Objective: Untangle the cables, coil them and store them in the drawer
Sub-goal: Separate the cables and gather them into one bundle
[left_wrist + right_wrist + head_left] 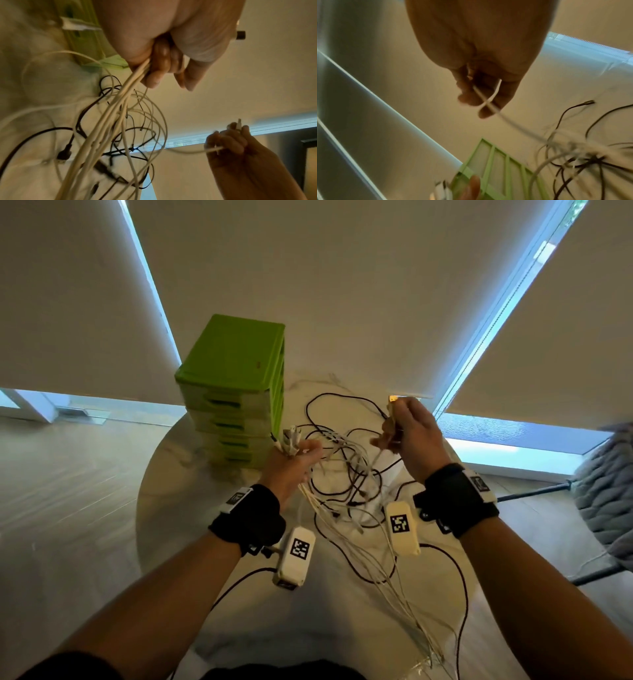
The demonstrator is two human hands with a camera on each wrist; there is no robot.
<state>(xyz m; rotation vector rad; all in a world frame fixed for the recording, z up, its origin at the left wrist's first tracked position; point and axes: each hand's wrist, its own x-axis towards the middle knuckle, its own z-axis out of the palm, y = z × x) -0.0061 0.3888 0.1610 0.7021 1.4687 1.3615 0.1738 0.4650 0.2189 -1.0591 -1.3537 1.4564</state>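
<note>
The person stands over a round table [164,508] with a tangle of black and white cables [346,474] at its middle. The left hand [291,467], at about nine o'clock from the tangle, has its fingers curled round a bunch of white cables [109,121], with the plug ends sticking up out of the fist toward twelve o'clock and the long runs trailing down toward six o'clock over the table edge. Gathering the ends in one fist likely keeps the strands already sorted from slipping back into the knot.

The right hand [407,436], at about two o'clock from the tangle, is raised and closed on a single white cable [486,100] near its plug [393,398]; the wrist view shows a small loop of it crossing over the fingertips [467,100]. Held high and apart from the other hand, it seems to be drawing that one strand clear of the heap, so the untangling stage looks to be in hand, with coiling not yet begun.

The black cables [329,409] lie loose on the table, looping out toward twelve o'clock. The green drawer unit [236,385] stands at eleven o'clock from the tangle, just beside the left hand, its drawers all appearing pushed in. A snag where black and white cross could tighten if the pull is hard.
</note>
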